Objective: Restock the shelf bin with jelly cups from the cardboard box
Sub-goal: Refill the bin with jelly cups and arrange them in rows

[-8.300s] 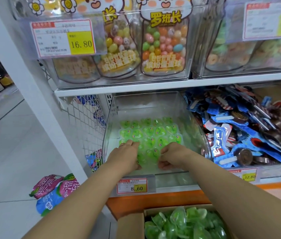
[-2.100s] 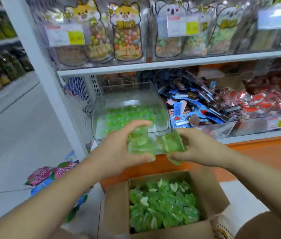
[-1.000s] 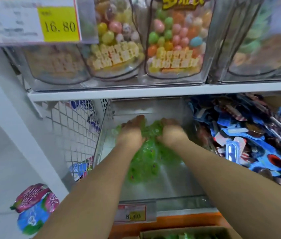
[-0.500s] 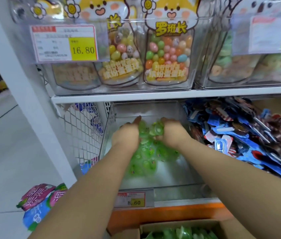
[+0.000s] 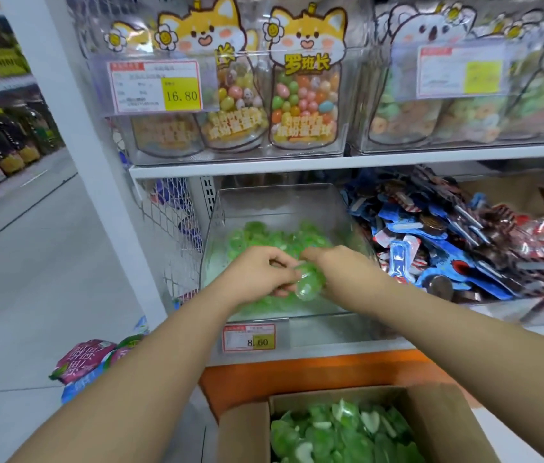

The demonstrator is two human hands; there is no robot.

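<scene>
Jelly cups lie in a loose green heap inside the clear shelf bin, and one jelly cup sits between the two hands over the front half of that bin. The left hand has its fingers curled in and pinches this cup from its 9 o'clock side. The right hand meets it from 3 o'clock, but its fingers are tucked under the back of the hand, so I cannot tell whether it grips or only touches. At 6 o'clock from the hands, below the orange shelf base, stands the open cardboard box, well filled with the same green cups. A neighbouring bin of blue packets lies at 3 o'clock, a wire mesh divider at 9 o'clock, and candy pouches fill the upper shelf at 12 o'clock. My worry is the bin's low front lip: a cup let go this near it could slide over and drop to the floor, and a heap built up at the front would probably spill the same way. Counted: two hands, one cup between them, one green bin, one box and three price tags. The loose jelly cups in bin and box are too many and too overlapped to number.
</scene>
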